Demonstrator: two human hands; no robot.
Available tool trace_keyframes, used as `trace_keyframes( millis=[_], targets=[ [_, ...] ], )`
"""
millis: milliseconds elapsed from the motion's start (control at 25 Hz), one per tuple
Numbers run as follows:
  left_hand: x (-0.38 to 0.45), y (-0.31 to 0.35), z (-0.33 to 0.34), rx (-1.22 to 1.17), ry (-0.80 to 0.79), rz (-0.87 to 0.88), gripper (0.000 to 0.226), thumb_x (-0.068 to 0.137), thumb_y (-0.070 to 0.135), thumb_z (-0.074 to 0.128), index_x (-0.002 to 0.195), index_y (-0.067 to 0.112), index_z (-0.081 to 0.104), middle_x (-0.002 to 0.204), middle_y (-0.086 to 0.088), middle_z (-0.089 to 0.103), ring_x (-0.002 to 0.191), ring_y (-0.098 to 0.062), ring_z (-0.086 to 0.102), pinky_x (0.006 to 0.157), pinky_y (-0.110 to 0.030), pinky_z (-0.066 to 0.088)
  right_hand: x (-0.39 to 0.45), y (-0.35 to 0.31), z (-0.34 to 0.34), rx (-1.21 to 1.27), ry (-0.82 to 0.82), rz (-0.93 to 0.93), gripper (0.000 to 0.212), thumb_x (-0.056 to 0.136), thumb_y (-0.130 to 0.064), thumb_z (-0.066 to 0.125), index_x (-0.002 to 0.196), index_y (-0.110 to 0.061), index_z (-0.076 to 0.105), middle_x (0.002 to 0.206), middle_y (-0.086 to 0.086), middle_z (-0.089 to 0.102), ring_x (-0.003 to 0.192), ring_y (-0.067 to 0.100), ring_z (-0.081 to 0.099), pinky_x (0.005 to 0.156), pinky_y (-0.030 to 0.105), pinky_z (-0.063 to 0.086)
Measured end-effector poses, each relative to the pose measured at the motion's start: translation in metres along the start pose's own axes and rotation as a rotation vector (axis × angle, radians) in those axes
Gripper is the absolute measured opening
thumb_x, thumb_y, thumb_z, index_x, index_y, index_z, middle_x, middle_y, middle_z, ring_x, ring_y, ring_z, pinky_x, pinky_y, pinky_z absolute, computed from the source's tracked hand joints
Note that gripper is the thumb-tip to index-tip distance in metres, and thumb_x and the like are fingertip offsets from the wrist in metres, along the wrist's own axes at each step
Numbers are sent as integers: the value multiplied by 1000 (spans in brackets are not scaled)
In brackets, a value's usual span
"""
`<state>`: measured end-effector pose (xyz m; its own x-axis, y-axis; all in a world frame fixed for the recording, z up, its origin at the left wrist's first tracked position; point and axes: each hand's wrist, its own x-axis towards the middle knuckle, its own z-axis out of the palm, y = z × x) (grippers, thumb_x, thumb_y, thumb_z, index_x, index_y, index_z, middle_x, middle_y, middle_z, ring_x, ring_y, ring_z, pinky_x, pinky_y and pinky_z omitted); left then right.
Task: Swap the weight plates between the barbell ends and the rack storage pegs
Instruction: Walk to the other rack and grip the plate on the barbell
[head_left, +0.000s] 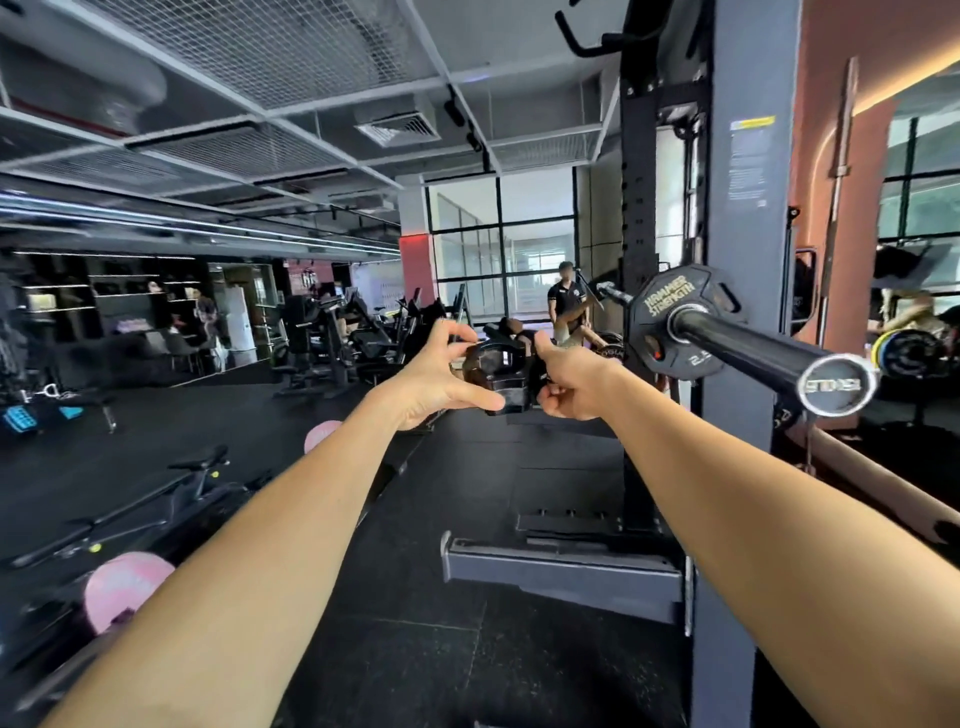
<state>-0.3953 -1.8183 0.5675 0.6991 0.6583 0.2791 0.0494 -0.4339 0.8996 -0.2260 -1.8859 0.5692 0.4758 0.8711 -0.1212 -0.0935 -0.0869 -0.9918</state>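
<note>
In front of the rack upright (748, 218), both hands hold a black barbell collar (501, 375): left hand (441, 379) pinching its near side, right hand (574, 384) curled on the other. The 2.5 plate (670, 317) sits on the barbell sleeve (753, 348), right of the hands. Judging by this, keep the collar clear, then slide the plate straight off.

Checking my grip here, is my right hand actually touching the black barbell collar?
Touching. The head view shows the right hand curled round the right side of the collar, thumb on its top edge; the left hand pinches the other side.

Matt black plate (678, 317), glossy black sleeve (748, 348), shiny metal end cap (835, 385)
</note>
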Motion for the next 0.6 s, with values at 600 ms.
trace_keyframes(
  millis=[600],
  targets=[
    [155,-224,-11,171,7,-231,90,36,24,94,115,41,55,119,8,65,111,-16,63,99,-45,51,217,123,17,-240,81,78,33,96,-32,57,81,-3,53,66,9,52,46,20,48,43,30,46]
  ],
)
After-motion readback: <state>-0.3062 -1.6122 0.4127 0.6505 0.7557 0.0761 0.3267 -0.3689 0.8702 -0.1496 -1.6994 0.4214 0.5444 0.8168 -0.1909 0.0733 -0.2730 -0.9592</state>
